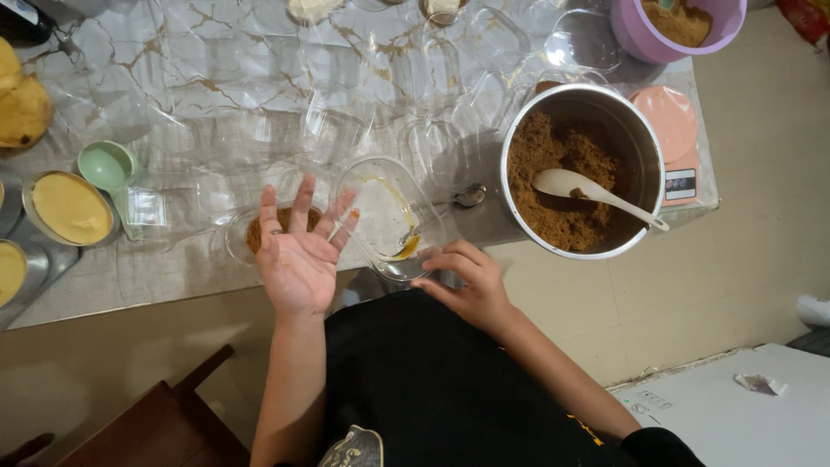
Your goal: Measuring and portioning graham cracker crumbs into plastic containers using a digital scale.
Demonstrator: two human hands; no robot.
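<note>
My left hand (298, 251) is raised palm up with fingers spread, crumbs on the fingertips, above a clear cup holding brown crumbs (259, 232). My right hand (467, 281) grips the near rim of a tilted clear plastic cup (385, 216) smeared with yellow cream; a metal spoon (462, 197) lies beside it. To the right stands a large steel pot (644, 143) of brown crumbs with a white ladle (588, 192) in it.
Several empty clear cups (346, 112) cover the marble-patterned table (173, 86). Bowls of yellow cream (71, 207) and a small green bowl (106, 164) sit at left, a pink scale (670, 130) and purple bowl (666, 43) at right. A wooden chair (147, 424) stands below left.
</note>
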